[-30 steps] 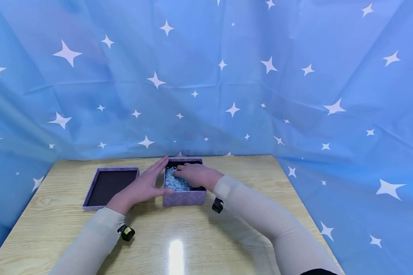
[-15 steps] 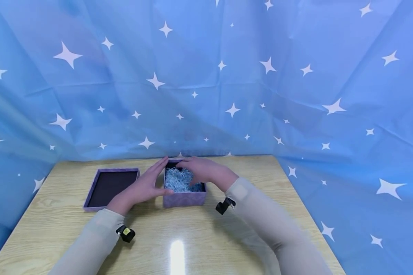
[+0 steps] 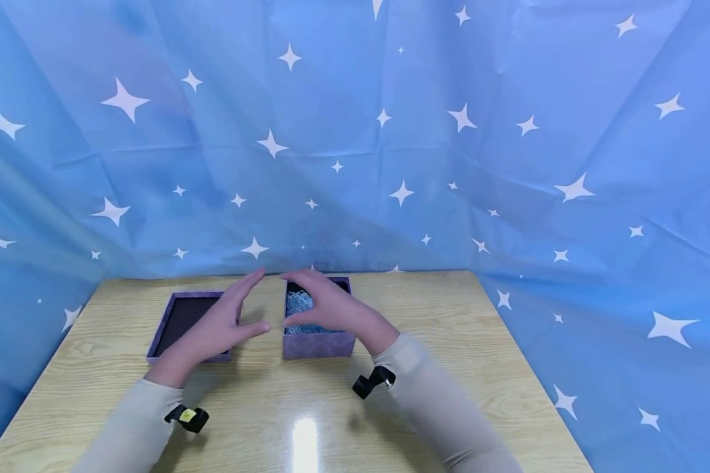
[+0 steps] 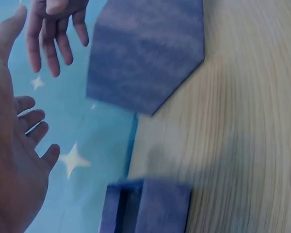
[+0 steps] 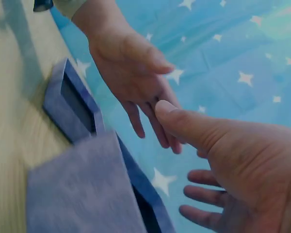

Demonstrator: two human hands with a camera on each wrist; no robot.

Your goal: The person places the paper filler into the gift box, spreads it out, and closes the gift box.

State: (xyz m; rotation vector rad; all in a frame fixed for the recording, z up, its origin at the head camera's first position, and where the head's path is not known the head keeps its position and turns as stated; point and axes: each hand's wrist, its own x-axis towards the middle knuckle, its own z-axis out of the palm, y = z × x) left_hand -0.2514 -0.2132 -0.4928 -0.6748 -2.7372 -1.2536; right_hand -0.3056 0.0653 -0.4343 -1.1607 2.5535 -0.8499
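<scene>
So neither hand is holding anything here. The left hand [image 3: 210, 328] is spread with its thumb apart, in front of the right part of a shallow, square purple lid with a black lining [image 3: 183, 320]. The right hand [image 3: 334, 305] hangs over the open purple patterned box with a dark interior [image 3: 318, 346], fingers and thumb loose, gripping nothing. My guess is the lid lies off to the left, hollow side up, so the box mouth is easy to get at, and the fluffy pale-blue shredded filling [image 3: 298, 303] sits low inside so it doesn't poke over the rim.

Only the head view shows that filling, plus the strip of pale wood-grain table [image 3: 260, 407] between lid and box; from the right wrist they look overlapped. The wrist views do give you the bare palms, which the head camera misses.
</scene>
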